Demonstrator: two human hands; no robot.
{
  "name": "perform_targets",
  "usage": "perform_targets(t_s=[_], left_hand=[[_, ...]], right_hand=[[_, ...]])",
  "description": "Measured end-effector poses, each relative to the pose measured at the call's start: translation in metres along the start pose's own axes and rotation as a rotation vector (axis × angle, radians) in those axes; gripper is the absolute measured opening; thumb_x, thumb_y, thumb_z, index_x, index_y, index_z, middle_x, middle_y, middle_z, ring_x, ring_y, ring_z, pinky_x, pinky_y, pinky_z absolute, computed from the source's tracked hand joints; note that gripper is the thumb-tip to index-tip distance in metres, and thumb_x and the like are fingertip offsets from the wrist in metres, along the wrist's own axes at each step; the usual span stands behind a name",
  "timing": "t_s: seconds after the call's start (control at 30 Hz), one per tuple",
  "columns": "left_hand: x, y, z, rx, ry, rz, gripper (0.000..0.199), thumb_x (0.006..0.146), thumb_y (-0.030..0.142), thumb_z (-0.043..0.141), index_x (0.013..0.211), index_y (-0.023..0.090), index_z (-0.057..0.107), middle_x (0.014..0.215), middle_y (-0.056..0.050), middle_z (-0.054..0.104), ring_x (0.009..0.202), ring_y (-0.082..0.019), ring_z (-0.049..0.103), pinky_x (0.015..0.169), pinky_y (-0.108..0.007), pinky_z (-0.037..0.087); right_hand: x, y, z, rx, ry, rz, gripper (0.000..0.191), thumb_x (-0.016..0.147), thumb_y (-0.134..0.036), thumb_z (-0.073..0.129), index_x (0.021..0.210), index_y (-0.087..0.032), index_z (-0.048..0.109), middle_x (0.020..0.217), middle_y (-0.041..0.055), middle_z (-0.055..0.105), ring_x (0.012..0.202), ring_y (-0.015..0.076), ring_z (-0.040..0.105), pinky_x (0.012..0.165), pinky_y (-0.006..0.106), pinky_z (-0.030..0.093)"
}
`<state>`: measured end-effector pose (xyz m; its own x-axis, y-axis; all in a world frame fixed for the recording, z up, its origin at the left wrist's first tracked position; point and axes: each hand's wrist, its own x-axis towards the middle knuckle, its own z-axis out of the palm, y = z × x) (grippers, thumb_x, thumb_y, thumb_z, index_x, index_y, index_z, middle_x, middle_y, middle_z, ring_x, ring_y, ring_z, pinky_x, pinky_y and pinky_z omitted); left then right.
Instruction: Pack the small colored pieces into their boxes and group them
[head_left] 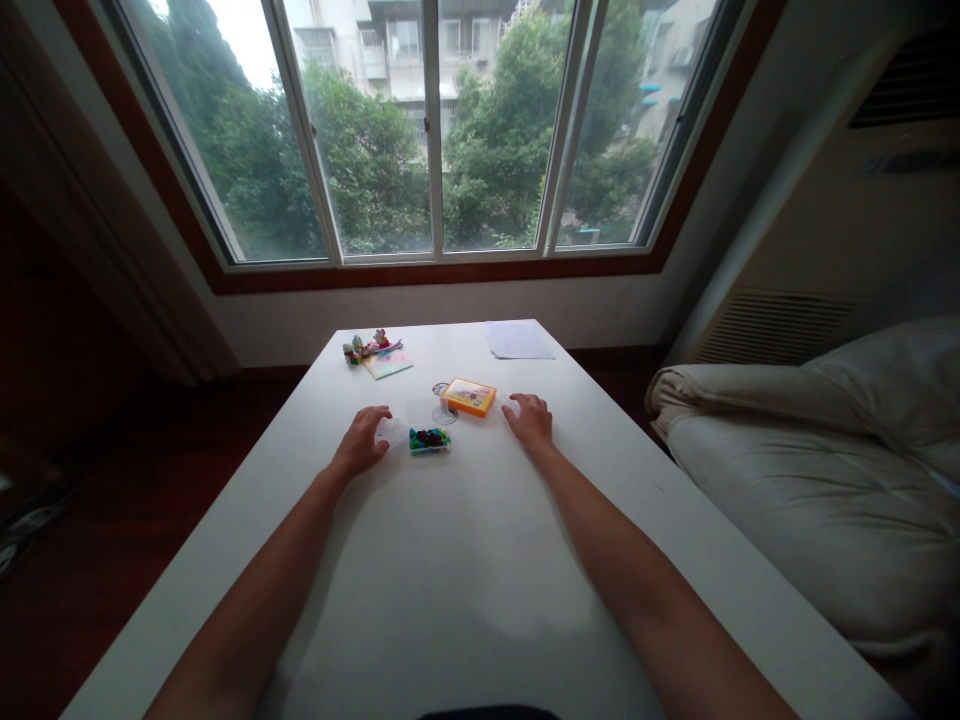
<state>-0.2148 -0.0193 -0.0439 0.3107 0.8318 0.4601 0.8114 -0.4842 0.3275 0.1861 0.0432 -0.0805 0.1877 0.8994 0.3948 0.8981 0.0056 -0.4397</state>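
Note:
On the white table [450,520], my left hand [363,440] rests with thumb and fingers curved apart. Beside its fingertips is a small piece of clear plastic [391,428]; whether the hand grips it I cannot tell. Just right of that hand sits a small tray of colourful building bricks [429,440], green, blue, yellow and dark brown. A see-through lid or box [421,411] lies behind it. My right hand [531,420] is open, fingers bent toward the yellow-orange box [470,397]. Something clear [508,407] shows faintly by its fingertips.
At the far left corner stand several small colourful brick figures [367,346] near a pastel card [390,364]. White paper sheets [520,340] lie at the far right corner. Black ring-shaped marks [440,389] show near the box. A beige sofa [810,470] is on the right; a window [435,130] faces me.

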Motion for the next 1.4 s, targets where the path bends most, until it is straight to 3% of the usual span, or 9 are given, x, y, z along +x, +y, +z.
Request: perform_targets(t_s=[0.23,0.37,0.53,0.67,0.73,0.9,1.07,1.2,1.4], left_hand=[[0.018,0.006,-0.01,0.16,-0.237,0.008,0.071,0.072,0.03,0.067,0.14,0.024,0.047,0.138,-0.011,0.054,0.13,-0.032,0.047,0.11,-0.046,0.038],[0.034,-0.003,-0.021,0.172,-0.383,0.058,0.078,0.072,0.037,0.071,0.144,0.023,0.043,0.146,-0.011,0.049,0.133,-0.031,0.046,0.112,-0.042,0.036],[0.051,-0.016,-0.026,0.191,-0.566,0.023,0.096,0.071,0.042,0.073,0.154,0.026,0.028,0.144,-0.013,0.051,0.128,-0.031,0.052,0.106,-0.04,0.041],[0.065,-0.036,-0.035,0.171,-0.628,0.016,0.09,0.071,0.052,0.072,0.151,0.028,0.037,0.143,-0.011,0.053,0.128,-0.032,0.053,0.106,-0.039,0.042],[0.078,-0.05,-0.044,0.135,-0.624,0.0,0.086,0.071,0.057,0.071,0.147,0.027,0.043,0.143,-0.01,0.055,0.129,-0.032,0.053,0.108,-0.039,0.04],[0.127,-0.063,-0.054,0.178,-0.301,-0.169,0.086,0.076,0.066,0.063,0.146,0.022,0.042,0.146,-0.016,0.051,0.129,-0.036,0.052,0.105,-0.043,0.042],[0.178,-0.02,-0.025,0.207,-0.307,-0.054,0.087,0.072,0.062,0.07,0.145,0.023,0.043,0.141,-0.016,0.054,0.127,-0.036,0.052,0.104,-0.043,0.041],[0.211,0.018,0.008,0.309,-0.347,-0.068,0.091,0.074,0.067,0.065,0.149,0.024,0.035,0.139,-0.019,0.052,0.125,-0.038,0.052,0.099,-0.046,0.042],[0.233,0.051,0.057,0.295,-0.443,-0.159,0.098,0.071,0.075,0.062,0.15,0.024,0.032,0.139,-0.021,0.051,0.123,-0.039,0.053,0.098,-0.046,0.042]], right_hand=[[-0.001,-0.004,-0.001,-0.025,0.015,-0.005,0.036,0.093,-0.044,0.056,0.124,-0.027,0.063,0.125,0.0103,0.059,0.117,0.0292,0.047,0.092,0.04,0.042],[-0.003,-0.011,-0.001,-0.079,0.0,-0.019,0.039,0.094,-0.045,0.053,0.127,-0.026,0.06,0.128,0.0119,0.056,0.119,0.0297,0.046,0.094,0.041,0.04],[-0.011,-0.017,-0.003,-0.164,-0.029,-0.168,0.052,0.09,-0.041,0.06,0.138,-0.023,0.05,0.137,0.0142,0.049,0.126,0.0299,0.04,0.102,0.041,0.036],[-0.009,-0.007,-0.009,-0.132,-0.013,-0.186,0.047,0.088,-0.034,0.06,0.134,-0.023,0.052,0.13,0.0118,0.054,0.119,0.0277,0.046,0.1,0.039,0.038],[-0.004,-0.002,-0.012,-0.084,0.03,-0.171,0.044,0.089,-0.035,0.058,0.131,-0.022,0.054,0.126,0.0113,0.057,0.115,0.0273,0.048,0.098,0.039,0.039],[0.01,-0.012,-0.011,0.04,0.131,-0.217,0.045,0.091,-0.04,0.055,0.131,-0.02,0.054,0.124,0.0126,0.056,0.113,0.0282,0.049,0.099,0.04,0.04],[0.03,-0.046,0.0,0.132,0.101,-0.255,0.043,0.09,-0.041,0.055,0.129,-0.021,0.056,0.123,0.0123,0.056,0.113,0.0282,0.049,0.099,0.041,0.04],[0.042,-0.068,0.017,0.154,0.142,-0.156,0.046,0.09,-0.043,0.055,0.13,-0.02,0.054,0.122,0.013,0.054,0.112,0.0288,0.048,0.098,0.041,0.039],[0.042,-0.071,0.033,0.141,0.154,-0.011,0.053,0.086,-0.052,0.062,0.128,-0.02,0.057,0.123,0.0145,0.05,0.113,0.0305,0.046,0.098,0.043,0.039]])
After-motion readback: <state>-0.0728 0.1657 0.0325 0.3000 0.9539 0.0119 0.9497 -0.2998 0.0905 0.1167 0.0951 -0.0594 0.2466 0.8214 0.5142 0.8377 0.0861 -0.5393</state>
